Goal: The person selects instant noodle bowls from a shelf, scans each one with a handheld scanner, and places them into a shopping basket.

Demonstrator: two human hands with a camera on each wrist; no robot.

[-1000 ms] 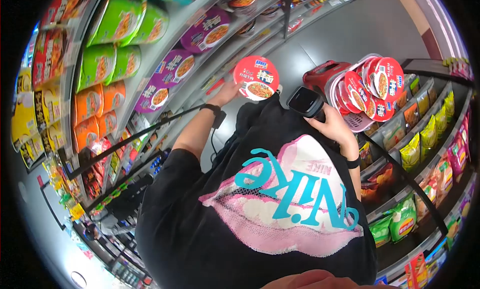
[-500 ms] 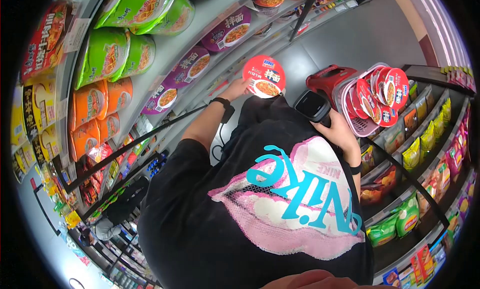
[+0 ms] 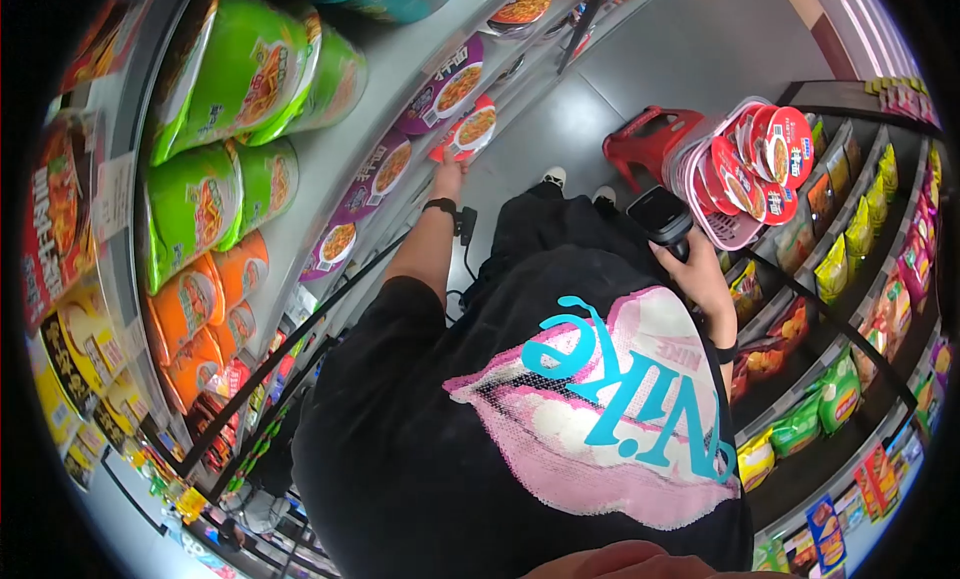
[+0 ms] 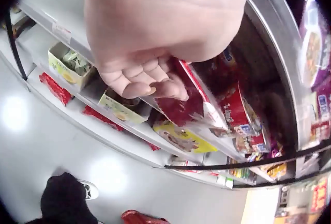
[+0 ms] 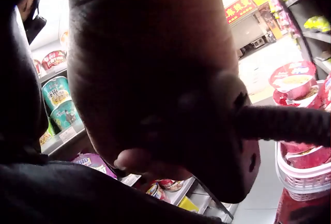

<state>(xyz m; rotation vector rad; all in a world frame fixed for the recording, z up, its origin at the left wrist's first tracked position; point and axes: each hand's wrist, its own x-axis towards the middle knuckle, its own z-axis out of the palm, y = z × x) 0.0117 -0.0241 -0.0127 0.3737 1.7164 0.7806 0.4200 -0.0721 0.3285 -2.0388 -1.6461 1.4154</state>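
Observation:
In the head view the left hand [image 3: 450, 179] holds a red noodle bowl [image 3: 474, 132] at the shelf edge, beside purple noodle bowls [image 3: 445, 86]. The left wrist view shows the left hand [image 4: 165, 43] with fingers curled at the red bowl [image 4: 186, 97], inside a shelf level where other red bowls [image 4: 239, 111] stand. The right hand [image 3: 695, 276] grips a black handheld device [image 3: 660, 217] in front of the body. Seen dark in the right wrist view, the right hand [image 5: 155, 79] wraps the same device [image 5: 227, 157].
A pink basket [image 3: 735, 229] full of red bowls stands right of the device, beside a red stool [image 3: 645, 144]. Green noodle cups [image 3: 235, 79] line the left shelf; snack bags [image 3: 838, 391] fill the right shelves. A dark rail [image 3: 270, 364] crosses at left.
The left hand has carried the red bowl from in front of the body leftward to the shelf. The right hand and device have shifted slightly right in view.

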